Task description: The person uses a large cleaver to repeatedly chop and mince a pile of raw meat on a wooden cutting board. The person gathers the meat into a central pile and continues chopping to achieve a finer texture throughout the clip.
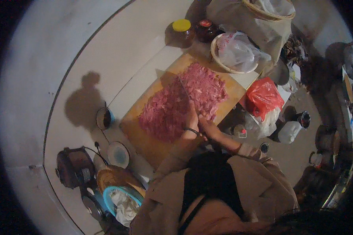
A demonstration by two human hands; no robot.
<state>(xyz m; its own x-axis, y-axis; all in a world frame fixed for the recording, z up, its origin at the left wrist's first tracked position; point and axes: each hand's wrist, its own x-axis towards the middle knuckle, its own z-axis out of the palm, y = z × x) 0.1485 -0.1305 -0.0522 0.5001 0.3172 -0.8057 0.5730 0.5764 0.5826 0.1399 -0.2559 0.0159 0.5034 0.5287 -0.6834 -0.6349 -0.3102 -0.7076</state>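
A broad layer of minced pink meat (207,88) covers much of a wooden cutting board (141,152). My left hand (191,117), with a dark band at its wrist, is over the near part of the meat. A thin line runs forward from its fingertips beside a dark, straight-edged patch. This may be a knife blade seen edge-on with its shadow, but I cannot tell. Close on its right is my right hand (208,126), fingers bent, near the meat's edge. The fingers of both hands are partly hidden.
Beyond the board stand a yellow-lidded jar (181,32), a red-lidded jar (205,26) and a bowl with plastic bags (238,53). A red plastic bag (264,95) lies right. Leftward are a cup (103,118), a plate (118,155), a dark appliance (75,167) and a blue-rimmed basin (107,199).
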